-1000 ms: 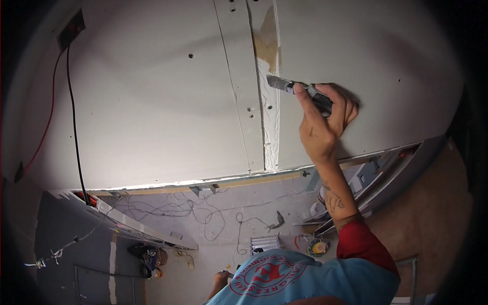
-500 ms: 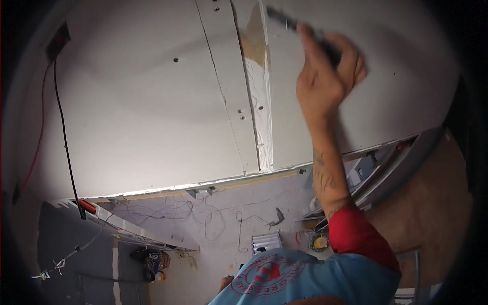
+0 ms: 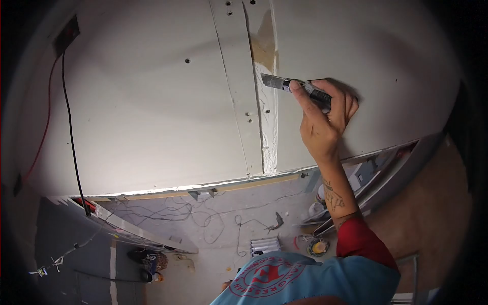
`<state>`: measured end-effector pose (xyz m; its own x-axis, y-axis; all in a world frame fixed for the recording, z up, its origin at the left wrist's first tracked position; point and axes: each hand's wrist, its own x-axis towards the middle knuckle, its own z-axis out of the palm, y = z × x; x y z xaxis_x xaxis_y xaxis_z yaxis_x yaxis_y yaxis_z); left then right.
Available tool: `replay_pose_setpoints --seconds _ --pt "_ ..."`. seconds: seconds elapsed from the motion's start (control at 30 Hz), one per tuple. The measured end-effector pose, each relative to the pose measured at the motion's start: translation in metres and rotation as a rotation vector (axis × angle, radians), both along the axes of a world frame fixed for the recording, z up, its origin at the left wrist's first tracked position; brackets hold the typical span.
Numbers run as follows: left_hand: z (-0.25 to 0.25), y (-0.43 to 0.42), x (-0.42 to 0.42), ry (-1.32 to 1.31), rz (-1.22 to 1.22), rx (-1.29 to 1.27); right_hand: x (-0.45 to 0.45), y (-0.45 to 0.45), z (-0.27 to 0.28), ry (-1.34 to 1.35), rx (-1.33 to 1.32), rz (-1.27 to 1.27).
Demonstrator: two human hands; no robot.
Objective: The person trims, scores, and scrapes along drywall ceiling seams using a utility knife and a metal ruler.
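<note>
1. The utility knife (image 3: 286, 85) is held before the pale board (image 3: 152, 112); its blade (image 3: 273, 81) is pointed left over the white seam strip (image 3: 269, 140), just on the near side of the brown patch (image 3: 264, 55). Contact with the strip cannot be told.
2. By the right hand (image 3: 326, 121) the handle is gripped, the thumb being laid near the blade's base.
3. The left hand (image 3: 226, 285) is mostly hidden by the blue shirt (image 3: 310, 277); whether it is open or closed cannot be told.
4. The knife is judged light and stiff, its thin blade liable to snap if twisted; it is best grasped by the handle, right of the blade.
</note>
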<state>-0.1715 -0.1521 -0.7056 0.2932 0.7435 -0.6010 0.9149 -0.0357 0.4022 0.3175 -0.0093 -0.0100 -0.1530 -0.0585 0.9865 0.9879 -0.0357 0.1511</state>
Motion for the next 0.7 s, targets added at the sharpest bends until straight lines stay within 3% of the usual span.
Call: replay_pose_setpoints --seconds 0.5,0.7 --pt "0.006 0.03 -0.009 0.044 -0.065 0.053 -0.001 0.014 0.003 -0.004 0.107 -0.069" --pt "0.004 0.038 0.003 0.092 -0.239 0.178 0.011 0.012 0.021 -0.107 0.114 -0.049"
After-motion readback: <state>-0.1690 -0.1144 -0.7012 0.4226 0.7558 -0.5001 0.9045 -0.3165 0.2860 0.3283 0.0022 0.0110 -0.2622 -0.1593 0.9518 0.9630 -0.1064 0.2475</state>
